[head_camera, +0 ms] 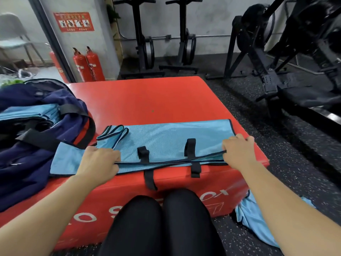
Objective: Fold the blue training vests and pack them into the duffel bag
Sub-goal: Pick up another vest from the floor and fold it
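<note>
On my feed, a blue vest (166,137) lies flat on the red box (147,97); left hand (99,159) and right hand (238,150) each pinch its dark-trimmed near edge, fingers curled tight; folded vests (31,113) sit in the navy duffel bag (27,159) at left.

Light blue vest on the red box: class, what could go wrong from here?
1. Two black webbing straps hang over the red padded box's front edge; they may bunch inside the fold of the light blue mesh training vest.
2. Its left end lies against the navy fabric duffel bag and may snag.
3. A crumpled light blue vest on the floor could be overlooked.
</note>
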